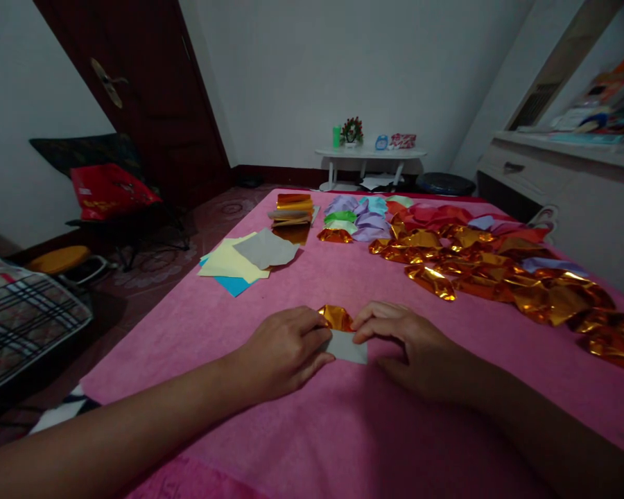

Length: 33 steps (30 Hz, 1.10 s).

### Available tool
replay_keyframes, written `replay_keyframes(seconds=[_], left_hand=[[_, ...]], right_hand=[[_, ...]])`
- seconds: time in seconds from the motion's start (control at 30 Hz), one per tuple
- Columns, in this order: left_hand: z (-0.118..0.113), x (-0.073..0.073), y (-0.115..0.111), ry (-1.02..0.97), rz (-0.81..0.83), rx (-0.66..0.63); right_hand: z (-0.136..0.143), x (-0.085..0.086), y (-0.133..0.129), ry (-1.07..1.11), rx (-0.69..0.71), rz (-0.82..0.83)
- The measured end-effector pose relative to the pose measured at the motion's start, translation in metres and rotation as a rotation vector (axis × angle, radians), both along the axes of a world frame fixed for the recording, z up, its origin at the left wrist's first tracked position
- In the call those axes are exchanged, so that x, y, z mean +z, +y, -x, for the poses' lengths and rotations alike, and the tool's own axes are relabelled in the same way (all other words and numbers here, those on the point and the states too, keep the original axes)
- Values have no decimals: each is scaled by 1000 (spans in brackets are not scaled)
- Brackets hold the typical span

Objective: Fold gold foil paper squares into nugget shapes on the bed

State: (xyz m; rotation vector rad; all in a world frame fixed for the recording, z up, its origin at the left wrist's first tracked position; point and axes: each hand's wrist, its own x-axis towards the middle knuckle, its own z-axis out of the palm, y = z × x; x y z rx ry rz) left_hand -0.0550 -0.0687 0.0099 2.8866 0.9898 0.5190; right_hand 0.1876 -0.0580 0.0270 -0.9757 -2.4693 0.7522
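Note:
A sheet of foil paper [349, 348] lies partly folded on the pink cloth in front of me, grey backing facing up. Its far part shows shiny gold [335, 317]. My left hand [290, 350] is closed over the left end of the sheet, its fingertips on the fold and its thumb at the near edge. From the other side, my right hand [413, 346] pins the right end down with bent fingers held together, the thumb standing off a little. The fingers hide both ends of the sheet.
Flat coloured sheets [234, 258] and a stack of gold foil [292, 211] lie at the far left of the pink-covered table [197, 333]. Many folded gold pieces [478, 267] and coloured paper pieces [371, 225] spread across the right. Beyond stand a white side table [371, 152] and a chair with a red bag [109, 190].

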Motion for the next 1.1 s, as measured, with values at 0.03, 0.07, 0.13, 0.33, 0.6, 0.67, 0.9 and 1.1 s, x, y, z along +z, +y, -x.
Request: replay_keyframes(seconds=[0.03,0.07,0.13,0.33,0.6,0.67,0.9,1.1], left_hand=[[-2,2,-1,19,3,-3],[-5,3,-2,39,2,-8],[-9,6,-3,85,-16,-20],[-17,0,-3,160,-154,-29],[-12,-8,-8,59,-292,-48],[-12,-8,-9,37,-315,-47],[-14,-10,-9,-1,-288,-37],[-13,-10,-8,-1,-258,-34]], right_hand=[[1,-1,0,2,-3,-3],[1,-2,0,7,-2,-7],[1,-4,0,26,-3,-16],[0,-8,0,107,-21,-5],[2,-19,9,241,-48,124],[4,-22,10,267,-70,139],[12,-25,7,250,-212,97],[17,-26,8,204,-261,74]])
